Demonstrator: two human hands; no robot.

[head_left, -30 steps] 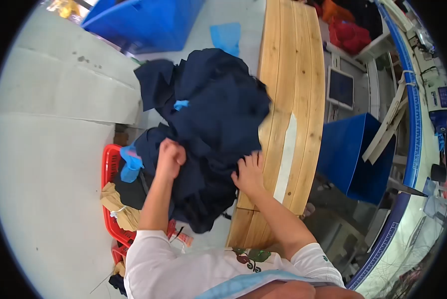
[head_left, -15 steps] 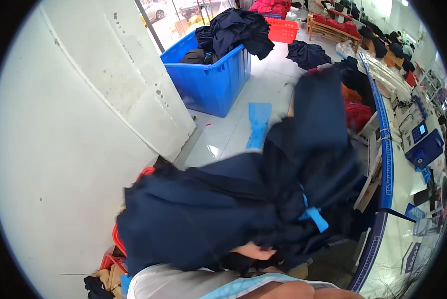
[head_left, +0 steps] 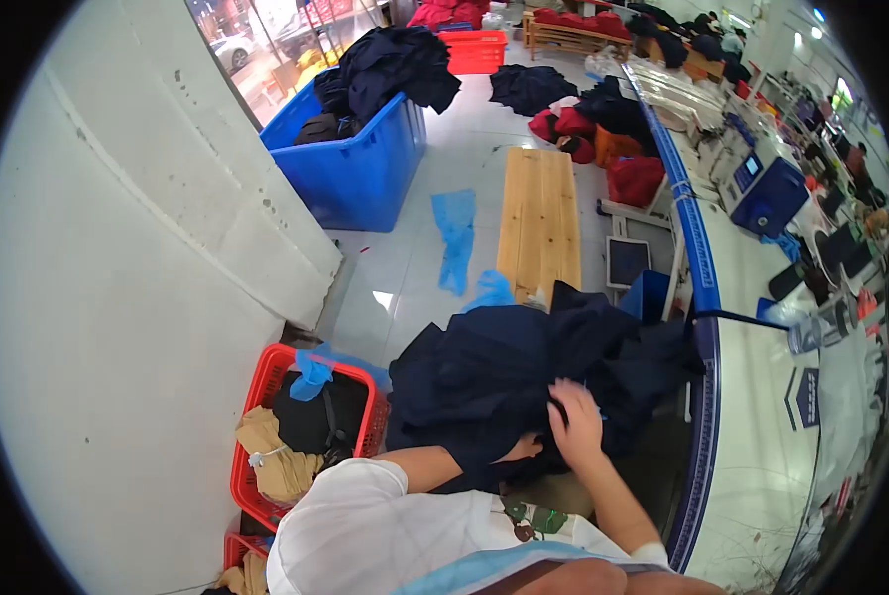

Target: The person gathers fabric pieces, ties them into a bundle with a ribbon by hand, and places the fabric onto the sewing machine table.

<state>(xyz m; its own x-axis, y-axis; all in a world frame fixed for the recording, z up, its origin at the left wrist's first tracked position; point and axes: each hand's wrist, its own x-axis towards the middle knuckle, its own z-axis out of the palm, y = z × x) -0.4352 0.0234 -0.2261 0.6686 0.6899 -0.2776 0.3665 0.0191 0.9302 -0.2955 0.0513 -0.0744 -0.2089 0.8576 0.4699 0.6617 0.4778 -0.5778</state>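
Note:
A heap of dark navy garments lies in front of me, over the near end of a wooden bench. My right hand rests on top of the heap, its fingers stretched out and touching the cloth. My left hand is just to the left and lower, partly under the cloth. A fold of navy fabric covers that forearm, and most of the left fingers are hidden. A small trace of the blue tie shows by my right fingertips.
At left stands a red basket with tan and black cloth. The pale wooden bench runs forward. Beyond are a blue bin of dark garments and blue strips on the floor. A white worktable with a blue edge borders the right.
The raised, blurred garments have come down and lie bunched over the bench. My right hand now shows on top of them. The view has shifted, uncovering the bench and red basket.

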